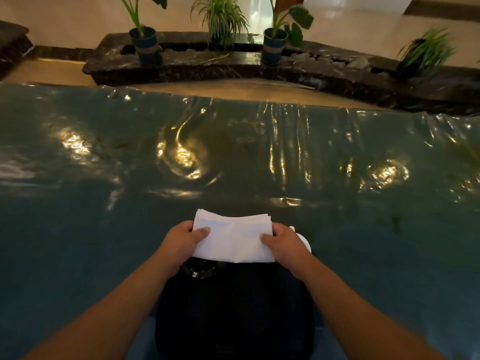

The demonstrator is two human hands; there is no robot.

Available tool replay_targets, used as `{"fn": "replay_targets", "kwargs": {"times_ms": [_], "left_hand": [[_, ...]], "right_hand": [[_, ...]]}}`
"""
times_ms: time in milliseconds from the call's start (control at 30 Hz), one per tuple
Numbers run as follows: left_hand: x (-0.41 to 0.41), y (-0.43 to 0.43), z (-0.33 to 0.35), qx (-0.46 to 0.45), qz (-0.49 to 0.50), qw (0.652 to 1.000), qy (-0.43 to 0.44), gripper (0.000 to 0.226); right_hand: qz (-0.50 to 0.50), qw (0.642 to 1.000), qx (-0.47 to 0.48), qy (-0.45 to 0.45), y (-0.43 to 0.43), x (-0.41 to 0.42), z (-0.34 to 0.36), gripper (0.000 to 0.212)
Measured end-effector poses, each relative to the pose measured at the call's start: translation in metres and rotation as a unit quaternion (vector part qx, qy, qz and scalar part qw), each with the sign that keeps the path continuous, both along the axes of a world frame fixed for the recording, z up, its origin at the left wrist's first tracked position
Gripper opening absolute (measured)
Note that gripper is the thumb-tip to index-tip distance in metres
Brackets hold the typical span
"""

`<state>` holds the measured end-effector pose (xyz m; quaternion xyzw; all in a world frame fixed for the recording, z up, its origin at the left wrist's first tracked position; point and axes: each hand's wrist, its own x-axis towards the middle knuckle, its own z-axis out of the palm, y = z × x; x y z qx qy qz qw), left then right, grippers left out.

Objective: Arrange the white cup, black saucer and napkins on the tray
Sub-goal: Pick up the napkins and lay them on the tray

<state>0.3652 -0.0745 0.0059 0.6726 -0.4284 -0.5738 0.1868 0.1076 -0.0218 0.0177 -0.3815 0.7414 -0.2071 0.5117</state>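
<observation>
Head view shows both hands gripping one stack of white napkins (pixel 233 237) above the far edge of a dark tray (pixel 233 320). Beyond the grip, the table (pixel 78 255), under a glossy, wrinkled teal covering, runs wide and bare to its far edge, with open surface to either side of the hands as well. Past that edge stands a dark stone ledge (pixel 207 66) carrying potted plants (pixel 144 45). Left hand (pixel 181 240) clamps the stack's left end, thumb on top and fingers hidden underneath; right hand (pixel 284 242) clamps the right end the same way. The napkins are folded, several layers showing at the far corners, and the stack sags slightly between the two grips. Its near edge overhangs the tray's far portion. Just below the left grip, a glossy black round shape (pixel 200 268), possibly the black saucer, lies on the tray, partly hidden by the napkins. Just behind the right hand, a small patch of white (pixel 302 239) peeks out, perhaps the white cup, though too little shows to be sure. Nearer than the grip, the tray's surface is dark and its contents cannot be made out.
</observation>
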Motion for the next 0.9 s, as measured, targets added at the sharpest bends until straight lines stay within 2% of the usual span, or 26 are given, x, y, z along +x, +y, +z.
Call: {"fn": "replay_targets", "kwargs": {"times_ms": [167,300,500,633,733,900], "left_hand": [[-0.003,0.03,-0.006,-0.023,-0.087,0.99,-0.108,0.017],[0.003,0.053,-0.012,-0.03,-0.166,0.967,-0.189,0.019],[0.011,0.08,-0.023,0.013,-0.2,0.959,-0.2,0.029],[0.013,0.094,-0.033,0.018,-0.214,0.955,-0.203,0.028],[0.01,0.101,-0.029,0.004,-0.239,0.94,-0.243,0.029],[0.017,0.11,-0.028,0.012,-0.256,0.924,-0.286,0.029]], "right_hand": [[0.031,0.998,0.033,0.04,0.035,-0.003,-0.012,0.024],[0.054,0.995,0.062,0.057,0.06,0.0,-0.021,0.014],[0.077,0.989,0.105,0.07,0.081,-0.006,-0.028,0.011],[0.085,0.985,0.138,0.061,0.096,-0.006,-0.037,0.009],[0.089,0.983,0.149,0.06,0.104,-0.003,-0.04,0.012],[0.146,0.971,0.151,0.116,0.114,-0.002,-0.044,0.01]]}}
